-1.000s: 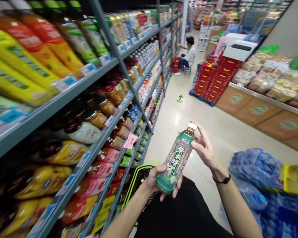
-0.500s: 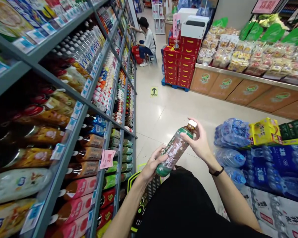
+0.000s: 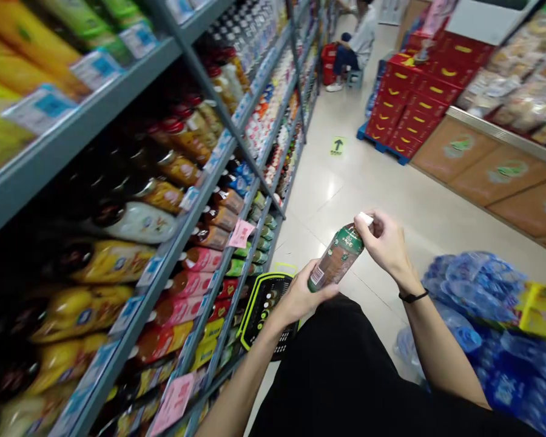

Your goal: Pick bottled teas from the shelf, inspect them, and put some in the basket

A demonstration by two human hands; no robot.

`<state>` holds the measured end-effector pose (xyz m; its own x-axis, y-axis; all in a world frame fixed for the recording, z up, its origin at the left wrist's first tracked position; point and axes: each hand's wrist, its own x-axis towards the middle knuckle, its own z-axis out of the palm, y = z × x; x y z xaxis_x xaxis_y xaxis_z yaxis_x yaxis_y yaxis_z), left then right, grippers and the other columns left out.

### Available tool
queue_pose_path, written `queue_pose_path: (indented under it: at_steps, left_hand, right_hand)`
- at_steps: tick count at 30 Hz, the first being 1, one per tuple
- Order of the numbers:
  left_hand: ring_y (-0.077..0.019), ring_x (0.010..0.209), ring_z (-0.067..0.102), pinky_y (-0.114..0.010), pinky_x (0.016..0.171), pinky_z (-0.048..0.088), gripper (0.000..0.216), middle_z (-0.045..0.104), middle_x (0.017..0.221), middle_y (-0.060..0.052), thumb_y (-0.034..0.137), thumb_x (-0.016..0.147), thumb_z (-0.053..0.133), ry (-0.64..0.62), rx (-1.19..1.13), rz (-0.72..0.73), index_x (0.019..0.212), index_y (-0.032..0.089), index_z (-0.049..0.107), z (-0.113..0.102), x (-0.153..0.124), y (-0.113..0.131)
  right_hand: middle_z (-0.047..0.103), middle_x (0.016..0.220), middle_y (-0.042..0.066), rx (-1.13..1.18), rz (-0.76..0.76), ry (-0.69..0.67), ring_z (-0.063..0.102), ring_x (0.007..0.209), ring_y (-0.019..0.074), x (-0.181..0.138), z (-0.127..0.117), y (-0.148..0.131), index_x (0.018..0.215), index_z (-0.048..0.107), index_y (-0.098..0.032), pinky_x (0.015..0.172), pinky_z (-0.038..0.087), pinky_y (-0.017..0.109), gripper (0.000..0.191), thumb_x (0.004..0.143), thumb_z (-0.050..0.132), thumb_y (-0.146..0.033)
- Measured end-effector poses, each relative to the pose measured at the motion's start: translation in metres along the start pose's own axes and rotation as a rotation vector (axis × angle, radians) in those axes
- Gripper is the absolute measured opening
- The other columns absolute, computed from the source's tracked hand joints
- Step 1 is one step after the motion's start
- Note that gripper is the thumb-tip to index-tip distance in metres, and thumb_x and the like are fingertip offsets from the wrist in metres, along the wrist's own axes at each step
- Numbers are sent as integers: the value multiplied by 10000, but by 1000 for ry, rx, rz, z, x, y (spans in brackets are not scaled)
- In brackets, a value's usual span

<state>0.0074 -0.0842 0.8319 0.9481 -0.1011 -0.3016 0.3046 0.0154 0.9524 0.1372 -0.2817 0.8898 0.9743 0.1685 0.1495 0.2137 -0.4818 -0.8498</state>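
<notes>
A drink bottle (image 3: 341, 258) with a green and brown label and a white cap is held tilted in front of my body. Wrapped round its lower end is my left hand (image 3: 304, 291). My right hand (image 3: 384, 240) pinches the bottle at its neck and white cap, with a dark band on the wrist. Below my left forearm, a black basket with a yellow-green rim (image 3: 244, 328) stands on the floor, with several bottles inside it.
Shelves of bottled drinks (image 3: 209, 218) line my left side. On the right lie water bottle packs (image 3: 475, 291) and a yellow pack (image 3: 543, 312). Further off are stacked red boxes (image 3: 409, 106), a wooden counter (image 3: 495, 170) and a seated person (image 3: 357, 45).
My view has swung left and down, bringing more of the basket into sight. The bottle has turned in my hands, showing another side of its label. My right fingers have closed in on the cap.
</notes>
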Motion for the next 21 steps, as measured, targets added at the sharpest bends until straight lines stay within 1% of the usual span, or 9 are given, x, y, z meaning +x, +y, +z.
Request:
queue_pose_path:
  at_steps: [2,4,7,9,12,15,17,19,21]
  left_hand:
    - [-283,1242,613,-353,1060,458,801,656,1328,-110,478,761,933,144,99,24,1383,171,533,-8,-18,-2]
    - [-279,1210,628,-352,1037,464,755,662,1291,-109,467,762,929,255,74,11,1337,173,537,-15,-38,-5]
    - [-259,1143,647,-337,1001,474,662,680,1218,-81,480,803,897,360,-7,1,1293,185,565,-26,-71,-10]
    - [-258,1119,651,-332,983,484,625,688,1184,-72,494,825,876,410,-101,9,1281,179,588,-31,-94,-14]
    - [-305,1187,643,-368,1026,493,676,686,1271,-104,544,816,871,523,-316,9,1310,156,623,-34,-130,-25]
    - [-388,1308,600,-432,1060,510,824,639,1410,-162,562,744,923,685,-528,7,1373,136,605,-29,-167,-39]
    - [-422,1374,556,-457,1050,530,909,590,1488,-183,563,718,942,795,-649,22,1431,143,565,-23,-193,-50]
    - [-423,1412,526,-462,1083,516,936,574,1518,-176,577,707,944,945,-710,51,1449,153,561,-15,-220,-61]
    - [-410,1402,537,-466,1141,471,871,614,1480,-162,594,736,919,1090,-687,78,1414,146,606,-4,-245,-71]
  right_hand:
    - [585,645,-1,27,-1,-75,490,555,137,8,21,-12,841,661,-179,548,363,285,373,972,670,-527]
    - [579,645,0,80,-24,-163,472,547,133,15,44,-24,800,630,-182,531,353,280,413,947,699,-562]
    - [537,654,-7,166,-147,-317,407,548,121,21,79,-46,770,574,-188,527,319,277,463,968,662,-597]
    - [529,677,-6,252,-229,-446,391,568,124,21,104,-63,813,585,-188,540,309,280,434,999,614,-579]
    - [582,757,10,383,-268,-717,413,583,129,14,142,-94,960,675,-183,535,308,277,383,990,604,-558]
    - [572,745,13,476,-261,-996,397,566,118,-4,181,-128,929,720,-170,509,289,264,434,926,660,-600]
    - [531,693,-1,521,-266,-1139,377,554,113,-23,208,-151,880,708,-168,499,282,257,477,882,704,-645]
    - [503,667,-14,536,-287,-1261,361,541,108,-48,232,-172,873,697,-168,486,274,255,523,856,728,-690]
    - [495,661,-18,543,-316,-1378,362,533,104,-79,255,-190,857,678,-171,476,275,252,550,843,742,-718]
